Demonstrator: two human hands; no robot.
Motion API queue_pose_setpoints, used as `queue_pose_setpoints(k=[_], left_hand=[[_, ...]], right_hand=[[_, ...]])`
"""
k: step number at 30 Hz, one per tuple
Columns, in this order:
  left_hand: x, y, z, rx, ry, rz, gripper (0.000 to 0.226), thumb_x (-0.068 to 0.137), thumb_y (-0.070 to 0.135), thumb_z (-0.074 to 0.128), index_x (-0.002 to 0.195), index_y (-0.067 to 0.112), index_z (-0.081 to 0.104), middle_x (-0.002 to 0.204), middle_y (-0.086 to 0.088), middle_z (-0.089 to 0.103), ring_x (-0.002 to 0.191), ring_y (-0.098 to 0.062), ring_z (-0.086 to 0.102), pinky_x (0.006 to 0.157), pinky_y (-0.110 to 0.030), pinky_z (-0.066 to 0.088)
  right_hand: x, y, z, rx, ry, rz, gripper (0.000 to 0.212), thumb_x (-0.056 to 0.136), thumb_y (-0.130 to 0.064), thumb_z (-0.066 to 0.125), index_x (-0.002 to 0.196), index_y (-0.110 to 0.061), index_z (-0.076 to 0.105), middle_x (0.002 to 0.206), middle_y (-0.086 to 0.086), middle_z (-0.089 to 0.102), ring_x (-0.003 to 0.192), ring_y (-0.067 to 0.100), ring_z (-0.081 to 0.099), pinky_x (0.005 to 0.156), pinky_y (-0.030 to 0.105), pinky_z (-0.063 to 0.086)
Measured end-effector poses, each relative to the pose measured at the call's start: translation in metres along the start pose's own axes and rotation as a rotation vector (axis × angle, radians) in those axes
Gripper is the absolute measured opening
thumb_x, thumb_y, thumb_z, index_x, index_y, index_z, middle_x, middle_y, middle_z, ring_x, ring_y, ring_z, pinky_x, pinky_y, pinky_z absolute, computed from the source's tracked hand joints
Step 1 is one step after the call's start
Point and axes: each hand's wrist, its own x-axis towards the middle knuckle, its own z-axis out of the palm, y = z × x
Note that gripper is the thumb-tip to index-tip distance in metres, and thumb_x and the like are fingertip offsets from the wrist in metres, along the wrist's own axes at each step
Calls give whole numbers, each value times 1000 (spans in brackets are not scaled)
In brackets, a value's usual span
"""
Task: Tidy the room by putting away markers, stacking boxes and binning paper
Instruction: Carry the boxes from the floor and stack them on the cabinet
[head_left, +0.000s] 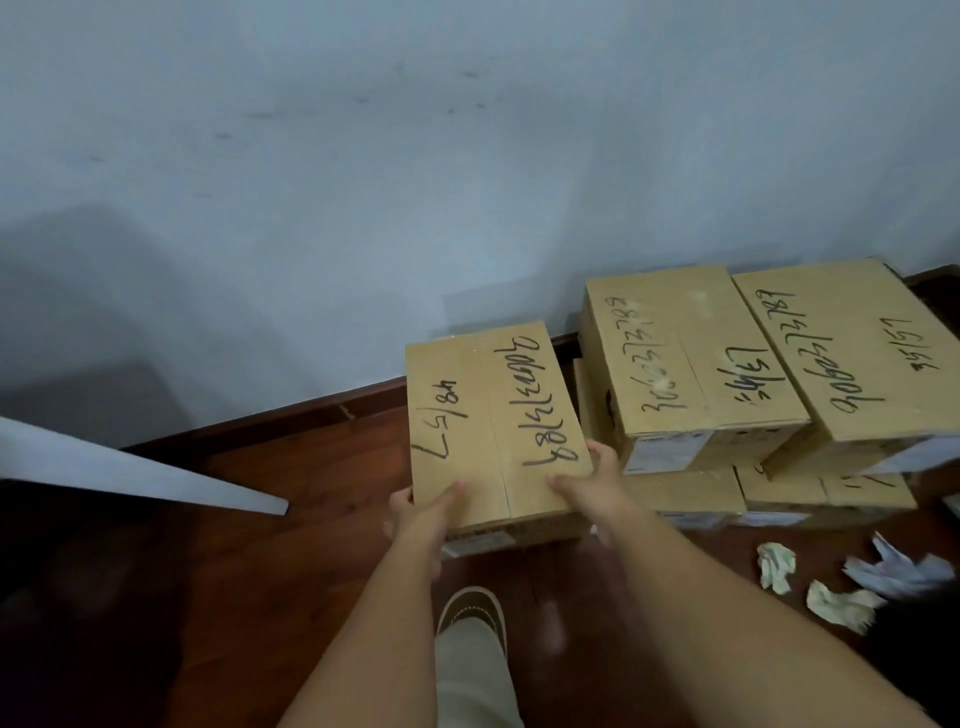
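Observation:
A brown cardboard box (493, 415) with black handwriting on top is held up in the middle of the view. My left hand (423, 512) grips its near left corner, thumb on top. My right hand (592, 480) grips its near right corner, thumb on top and fingers round the side. To the right, two more written-on boxes (685, 364) (852, 358) lie side by side on top of lower boxes (779, 496) against the wall. Crumpled paper balls (776, 564) (841, 605) and a pale bluish crumpled sheet (893, 566) lie on the floor at the right.
The dark red wooden floor (208, 597) runs to a skirting board below a white wall (363, 156). A white slanted panel edge (130, 467) juts in from the left. My shoe (470, 613) and trouser leg show below the box.

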Motion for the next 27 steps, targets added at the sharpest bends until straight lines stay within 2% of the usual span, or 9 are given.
queue_pose_setpoints(k=[2,5,10,13,15,17,20,23,27], left_hand=[[-5,-5,-2,-82,-30,3,78,73,23,85,132,23,34,128,-7,52,106,-29,57,86,-48,53],[-16,-8,-6,-79,-25,83,63,76,8,81,118,24,36,121,-10,57,103,-30,60,86,-55,55],[-61,-10,-16,-71,18,253,64,74,11,84,119,25,41,116,-4,59,100,-26,62,84,-53,57],[-102,-3,-19,-143,4,402,68,75,8,82,127,21,40,118,-3,56,103,-22,60,90,-42,55],[-127,7,-15,-187,-24,478,68,77,8,81,129,18,39,118,-1,55,96,-16,60,78,-30,54],[-163,17,-5,-226,-90,538,67,77,13,82,126,22,38,122,-2,57,94,-15,62,74,-36,58],[-217,40,22,-235,-204,622,64,78,16,81,123,26,37,121,0,55,103,-20,61,89,-48,56],[-286,66,61,-212,-343,752,65,77,19,81,122,29,35,117,4,54,107,-21,59,92,-49,54],[-381,85,115,-209,-534,870,61,79,17,79,121,28,36,122,0,52,104,-21,59,81,-43,58]], right_hand=[[-13,20,-2,91,-20,-2,79,79,-6,76,144,-24,33,122,-2,56,111,21,55,96,42,50],[-29,38,-7,186,25,-39,72,78,-7,77,140,-23,43,128,3,62,113,22,58,100,47,49],[-73,43,-19,300,73,-133,73,80,-5,76,142,-22,41,126,2,61,114,20,57,103,42,47],[-104,22,-37,375,68,-227,73,80,-2,74,142,-25,41,123,-1,61,114,19,58,103,43,47],[-119,3,-54,395,64,-297,74,79,-4,76,141,-27,42,122,-2,62,113,19,59,102,45,49],[-146,-17,-85,416,87,-365,75,76,-7,77,139,-33,44,122,-2,63,112,19,61,98,45,51],[-190,-50,-140,446,136,-472,74,78,-5,75,139,-33,43,124,-3,62,112,18,59,99,44,50],[-243,-73,-209,503,241,-599,72,80,-4,73,140,-30,43,122,-4,62,113,18,59,99,47,50],[-313,-86,-300,550,385,-733,72,83,-6,72,142,-33,40,126,-3,60,113,20,58,95,50,52]])
